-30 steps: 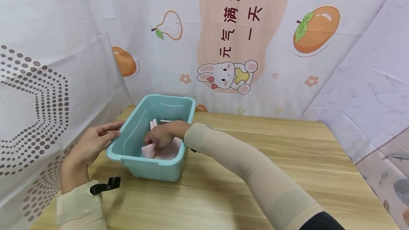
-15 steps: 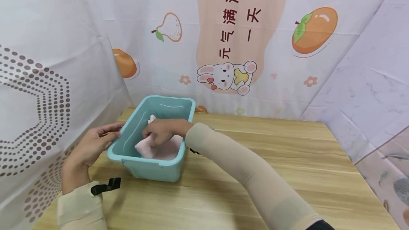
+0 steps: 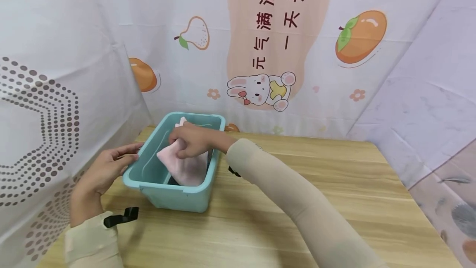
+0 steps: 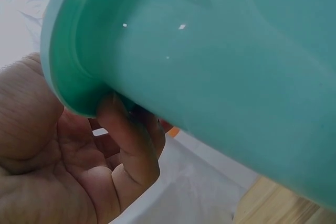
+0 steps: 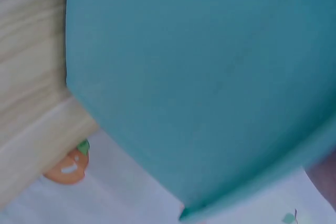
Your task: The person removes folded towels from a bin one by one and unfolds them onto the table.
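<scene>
A teal plastic bin (image 3: 174,197) stands on the table's left side in the head view. My left hand (image 3: 105,168) holds its left rim; in the left wrist view the fingers (image 4: 128,140) curl beneath the rim. Inside the bin, my right hand (image 3: 193,139) pinches a pink cloth (image 3: 189,171) by its upper part, and the cloth hangs down from the fingers. Something dark shows below the cloth, too hidden to identify. In the right wrist view the bin's outer wall (image 5: 173,77) fills most of the picture, and the hand's grip is out of sight.
The wood-grain table (image 3: 297,202) stretches to the right of the bin. A printed white curtain (image 3: 167,65) hangs close behind it, and another curtain (image 3: 37,135) stands on the left, near my left hand. A black strap (image 3: 122,217) sticks out from the left wrist.
My right hand has risen inside the bin, pulling the pink cloth up from the bottom and showing dark areas underneath. The left hand stays on the rim.
</scene>
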`<control>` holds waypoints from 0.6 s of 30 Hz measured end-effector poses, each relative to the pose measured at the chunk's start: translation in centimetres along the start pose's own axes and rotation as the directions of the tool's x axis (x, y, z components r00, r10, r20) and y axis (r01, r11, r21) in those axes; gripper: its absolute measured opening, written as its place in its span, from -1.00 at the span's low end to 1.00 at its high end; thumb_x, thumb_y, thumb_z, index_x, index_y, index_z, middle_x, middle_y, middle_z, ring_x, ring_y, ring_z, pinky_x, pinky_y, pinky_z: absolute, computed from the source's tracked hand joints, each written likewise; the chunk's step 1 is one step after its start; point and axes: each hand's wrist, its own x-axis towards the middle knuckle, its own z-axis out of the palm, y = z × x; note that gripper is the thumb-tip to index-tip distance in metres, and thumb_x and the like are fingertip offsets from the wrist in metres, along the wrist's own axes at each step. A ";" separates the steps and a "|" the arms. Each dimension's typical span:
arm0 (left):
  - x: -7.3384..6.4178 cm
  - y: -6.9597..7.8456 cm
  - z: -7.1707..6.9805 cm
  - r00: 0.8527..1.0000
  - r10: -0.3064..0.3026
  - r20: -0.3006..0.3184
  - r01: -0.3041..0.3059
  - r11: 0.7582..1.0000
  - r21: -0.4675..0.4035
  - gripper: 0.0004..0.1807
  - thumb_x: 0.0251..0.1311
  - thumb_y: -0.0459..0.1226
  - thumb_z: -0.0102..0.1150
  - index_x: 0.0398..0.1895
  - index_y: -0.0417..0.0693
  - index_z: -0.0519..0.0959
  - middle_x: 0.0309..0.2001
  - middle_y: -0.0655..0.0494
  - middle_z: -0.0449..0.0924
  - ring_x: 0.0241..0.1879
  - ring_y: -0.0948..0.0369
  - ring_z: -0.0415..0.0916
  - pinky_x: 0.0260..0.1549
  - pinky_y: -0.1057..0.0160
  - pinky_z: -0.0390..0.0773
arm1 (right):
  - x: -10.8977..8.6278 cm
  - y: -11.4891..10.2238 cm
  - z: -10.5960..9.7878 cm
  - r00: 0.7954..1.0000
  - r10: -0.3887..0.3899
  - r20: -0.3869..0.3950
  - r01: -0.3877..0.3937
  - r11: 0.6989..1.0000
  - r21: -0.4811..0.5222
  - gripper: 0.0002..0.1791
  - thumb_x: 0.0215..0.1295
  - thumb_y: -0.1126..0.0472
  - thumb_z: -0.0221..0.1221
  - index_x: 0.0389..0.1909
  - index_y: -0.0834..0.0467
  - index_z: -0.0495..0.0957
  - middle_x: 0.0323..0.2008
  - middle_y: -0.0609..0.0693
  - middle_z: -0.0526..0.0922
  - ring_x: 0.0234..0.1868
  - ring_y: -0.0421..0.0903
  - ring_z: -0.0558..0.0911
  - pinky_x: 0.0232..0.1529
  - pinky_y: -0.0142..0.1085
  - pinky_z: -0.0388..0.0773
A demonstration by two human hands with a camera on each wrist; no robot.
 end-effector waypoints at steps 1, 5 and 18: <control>0.0 0.0 0.0 1.000 0.000 0.000 0.000 1.000 0.000 -0.37 0.53 -0.16 0.09 0.48 -0.38 0.27 0.08 0.54 0.52 0.00 0.52 0.55 -0.12 0.39 0.62 | -0.3 -0.1 -0.4 1.000 -0.005 -0.022 0.005 1.000 0.000 -0.75 0.35 0.12 0.28 -0.01 0.08 0.61 -0.10 -0.17 0.60 -0.05 -0.17 0.41 -0.01 -0.36 0.34; 0.0 -0.1 -0.1 1.000 0.004 0.006 -0.004 1.000 -0.008 -0.37 0.52 -0.17 0.11 0.48 -0.37 0.28 0.07 0.56 0.54 0.01 0.53 0.54 -0.12 0.41 0.62 | -1.5 -0.4 -2.0 0.995 -0.031 -0.094 0.029 0.999 -0.027 -0.78 0.34 0.14 0.27 -0.06 0.11 0.62 -0.12 -0.12 0.61 -0.05 -0.18 0.44 0.03 -0.36 0.34; -0.1 0.0 0.1 1.000 0.003 0.015 -0.003 1.000 -0.008 -0.35 0.54 -0.15 0.08 0.50 -0.38 0.24 0.08 0.62 0.48 0.03 0.58 0.50 -0.11 0.46 0.59 | -5.6 -1.5 -8.3 0.928 -0.084 -0.362 0.025 0.986 -0.165 -0.84 0.23 0.17 0.26 -0.20 0.10 0.61 -0.17 -0.11 0.59 -0.07 -0.13 0.41 0.06 -0.24 0.26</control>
